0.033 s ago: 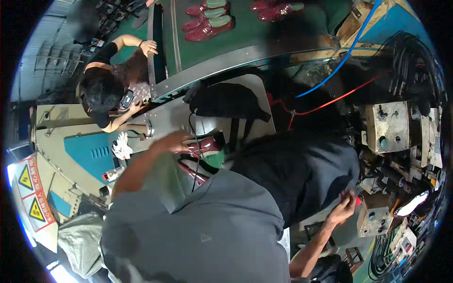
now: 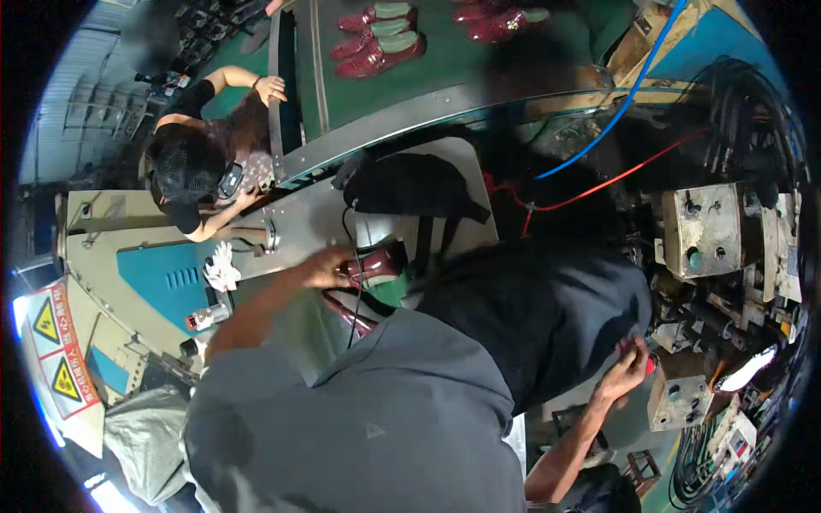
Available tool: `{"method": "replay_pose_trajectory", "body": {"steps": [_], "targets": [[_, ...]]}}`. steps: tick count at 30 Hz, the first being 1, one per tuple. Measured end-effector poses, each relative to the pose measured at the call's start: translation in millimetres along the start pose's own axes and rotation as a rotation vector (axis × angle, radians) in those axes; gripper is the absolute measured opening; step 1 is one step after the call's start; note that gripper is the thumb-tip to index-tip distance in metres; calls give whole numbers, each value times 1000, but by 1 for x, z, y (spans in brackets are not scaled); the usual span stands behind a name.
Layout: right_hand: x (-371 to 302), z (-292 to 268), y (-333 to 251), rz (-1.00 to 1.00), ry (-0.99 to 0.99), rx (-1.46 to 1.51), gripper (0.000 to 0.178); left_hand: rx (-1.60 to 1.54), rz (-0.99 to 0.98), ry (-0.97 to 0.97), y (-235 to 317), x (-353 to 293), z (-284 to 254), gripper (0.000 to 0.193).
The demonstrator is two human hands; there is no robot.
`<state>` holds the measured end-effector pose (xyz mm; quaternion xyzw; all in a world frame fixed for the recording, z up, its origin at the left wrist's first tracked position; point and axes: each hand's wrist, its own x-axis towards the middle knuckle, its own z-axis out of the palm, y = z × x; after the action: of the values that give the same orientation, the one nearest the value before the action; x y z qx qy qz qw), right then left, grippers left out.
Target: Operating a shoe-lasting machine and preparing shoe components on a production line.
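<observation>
A glossy dark red shoe (image 2: 376,265) with a green inside lies on the metal bench in front of me. My left hand (image 2: 327,267) is at its toe end, fingers closed around it. The other dark red shoe (image 2: 344,308) lies just nearer, partly behind a thin black cord and my body. Off to the right, my right hand (image 2: 626,372) is held low beside my dark trousers, its fingers curled. A red knob (image 2: 652,364) on a machine box sits right by its fingertips; whether they hold anything is hidden.
A black bag-like bundle (image 2: 410,184) rests on the bench beyond the shoes. Several red shoes (image 2: 380,53) stand on a green conveyor (image 2: 342,103) behind a metal rail. A co-worker (image 2: 192,162) stands at the far left. White gloves (image 2: 221,267) lie nearby. Blue hose (image 2: 611,120) hangs right.
My left hand, blurred over the shoe's toe before, now shows sharply there, slightly lower. The right hand has shifted only a little.
</observation>
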<state>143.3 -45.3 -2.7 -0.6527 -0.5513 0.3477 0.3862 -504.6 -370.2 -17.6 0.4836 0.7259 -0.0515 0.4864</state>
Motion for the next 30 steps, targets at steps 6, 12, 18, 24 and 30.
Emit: {"method": "replay_pose_trajectory", "body": {"steps": [6,12,18,24,30], "targets": [[62,57,-67,-275,-183,-14,25,-300,43,-7,-5,-43,139,32],[65,60,-42,-91,-151,97,23,-617,-210,169,-47,-82,258,30],[57,76,-6,-122,-251,81,24,-1595,-464,93,-10,-114,251,32],[47,105,-82,-200,-294,214,28,-1479,-499,399,-82,-120,131,32],[-34,154,-187,-329,-641,324,44,-892,-123,989,80,-68,-83,87]]}}
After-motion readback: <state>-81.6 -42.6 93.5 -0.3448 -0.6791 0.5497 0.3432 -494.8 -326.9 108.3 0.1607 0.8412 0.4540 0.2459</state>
